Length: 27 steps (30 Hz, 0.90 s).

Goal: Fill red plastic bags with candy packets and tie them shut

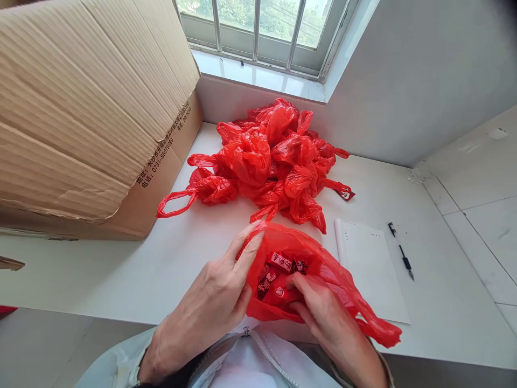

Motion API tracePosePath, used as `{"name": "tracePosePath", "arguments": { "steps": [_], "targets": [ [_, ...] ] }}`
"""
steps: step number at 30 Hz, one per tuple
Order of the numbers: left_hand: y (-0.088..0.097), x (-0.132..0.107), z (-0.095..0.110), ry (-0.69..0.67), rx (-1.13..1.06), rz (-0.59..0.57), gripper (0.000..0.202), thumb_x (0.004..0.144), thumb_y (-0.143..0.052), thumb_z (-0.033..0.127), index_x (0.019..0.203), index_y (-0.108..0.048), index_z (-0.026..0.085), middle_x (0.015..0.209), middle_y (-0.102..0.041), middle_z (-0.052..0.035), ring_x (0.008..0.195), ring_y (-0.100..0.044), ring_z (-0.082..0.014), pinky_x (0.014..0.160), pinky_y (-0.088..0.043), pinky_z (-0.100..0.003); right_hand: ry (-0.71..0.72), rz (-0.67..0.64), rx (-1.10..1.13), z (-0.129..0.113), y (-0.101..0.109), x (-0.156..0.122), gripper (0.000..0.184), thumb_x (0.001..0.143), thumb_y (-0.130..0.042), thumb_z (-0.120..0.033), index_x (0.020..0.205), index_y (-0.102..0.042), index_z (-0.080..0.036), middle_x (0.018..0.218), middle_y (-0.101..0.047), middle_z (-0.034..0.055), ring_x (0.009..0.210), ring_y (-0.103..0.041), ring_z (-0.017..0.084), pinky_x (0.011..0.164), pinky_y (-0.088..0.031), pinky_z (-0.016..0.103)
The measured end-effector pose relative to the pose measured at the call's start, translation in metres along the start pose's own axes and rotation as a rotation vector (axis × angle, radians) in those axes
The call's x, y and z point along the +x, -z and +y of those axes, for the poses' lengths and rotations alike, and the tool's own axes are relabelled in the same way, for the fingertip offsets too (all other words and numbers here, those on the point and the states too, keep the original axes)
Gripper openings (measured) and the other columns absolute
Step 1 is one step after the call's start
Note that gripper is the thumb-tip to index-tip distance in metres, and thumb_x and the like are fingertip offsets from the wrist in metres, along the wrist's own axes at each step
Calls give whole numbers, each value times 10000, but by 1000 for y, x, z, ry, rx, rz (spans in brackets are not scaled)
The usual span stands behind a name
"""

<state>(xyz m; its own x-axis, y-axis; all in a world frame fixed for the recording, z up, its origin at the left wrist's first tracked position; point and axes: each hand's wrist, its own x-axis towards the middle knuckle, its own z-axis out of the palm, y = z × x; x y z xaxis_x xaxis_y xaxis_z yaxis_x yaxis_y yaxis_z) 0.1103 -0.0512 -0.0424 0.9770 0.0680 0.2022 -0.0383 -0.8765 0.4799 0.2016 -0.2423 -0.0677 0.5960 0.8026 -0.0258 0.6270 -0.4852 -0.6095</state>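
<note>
A red plastic bag [311,242] is held wide at the table's front edge, its mouth facing me. My left hand [220,291] is closed on the bag's left rim, thumb and fingers pinching the thin plastic. Inside the bag lie several small red and dark wrapped packets [281,262] with printed lettering. My right hand [325,310] reaches into the bag, its fingers closed around a red packet [279,291] with a small pale logo. One handle of the bag droops to the right over my right wrist. The bottom of the bag is hidden.
A heap of knotted red plastic bags [278,156] lies beyond, by the wall. A large cardboard box [161,188] stands left. Right of the bag are a white notepad [371,269] and a pen [402,252]. A small red packet [346,194] lies beside the heap.
</note>
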Motion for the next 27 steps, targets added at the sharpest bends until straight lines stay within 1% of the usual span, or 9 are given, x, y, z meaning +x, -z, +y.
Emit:
{"name": "tracePosePath", "arguments": {
  "steps": [3,4,7,12,15,19,22,24,27],
  "targets": [
    [2,-2,0,-5,1,-30,707,833,-382,-15,1495,-211,165,1512,-311,-120,1355,-401,-180,1027,-474,-275,-15,-55,88,4,9,0,265,846,-397,-75,932,-591,-234,872,-681,23,759,-655,167,643,-538,262],
    [2,-3,1,-11,2,-34,700,841,-379,-12,1496,-210,167,1511,-312,-116,1344,-413,-176,1025,-474,-268,-41,-32,71,5,11,2,276,859,-389,-78,951,-601,-229,890,-682,37,782,-656,177,654,-537,275],
    [1,-5,1,-32,2,-46,705,861,-374,-3,1508,-171,192,1519,-302,-101,1307,-453,-163,1020,-472,-252,-102,-1,-11,5,11,6,310,864,-383,-56,984,-620,-215,922,-674,71,826,-641,199,665,-522,294],
    [1,-9,2,-8,0,-67,706,867,-366,-4,1510,-156,197,1503,-324,-115,1291,-473,-167,991,-488,-251,-67,-87,-41,8,2,9,315,862,-410,-35,992,-633,-216,887,-657,56,873,-605,219,724,-520,337],
    [0,-11,1,-15,6,-73,690,869,-350,-8,1500,-178,212,1485,-347,-111,1298,-468,-174,978,-498,-262,-68,-43,-78,5,-4,13,310,840,-466,-18,992,-641,-224,1031,-641,52,989,-583,231,835,-516,370],
    [-2,-10,-2,-38,19,-72,677,889,-335,5,1504,-166,231,1488,-351,-110,1268,-506,-176,972,-503,-262,66,11,-191,-8,-19,27,254,883,-541,-90,1062,-637,-242,1122,-624,29,1021,-576,202,920,-506,355],
    [-3,-7,-4,-57,56,-61,686,914,-323,24,1520,-92,248,1504,-333,-114,1262,-519,-178,963,-508,-249,221,29,-304,-12,-35,36,342,889,-567,-125,1208,-576,-247,1168,-623,37,1089,-554,216,958,-500,400],
    [-4,-6,-4,-69,68,-46,693,924,-313,28,1523,-58,264,1512,-328,-112,1250,-532,-176,941,-519,-238,253,77,-375,-9,-46,38,402,899,-522,-104,1282,-528,-227,1192,-617,72,1122,-548,234,958,-499,443],
    [-4,-7,-4,-58,57,-22,696,921,-306,27,1526,-48,253,1525,-311,-125,1227,-554,-183,921,-531,-240,261,127,-401,-3,-55,36,425,898,-448,-51,1286,-530,-203,1215,-607,119,1139,-555,246,945,-504,451]
  ]
}}
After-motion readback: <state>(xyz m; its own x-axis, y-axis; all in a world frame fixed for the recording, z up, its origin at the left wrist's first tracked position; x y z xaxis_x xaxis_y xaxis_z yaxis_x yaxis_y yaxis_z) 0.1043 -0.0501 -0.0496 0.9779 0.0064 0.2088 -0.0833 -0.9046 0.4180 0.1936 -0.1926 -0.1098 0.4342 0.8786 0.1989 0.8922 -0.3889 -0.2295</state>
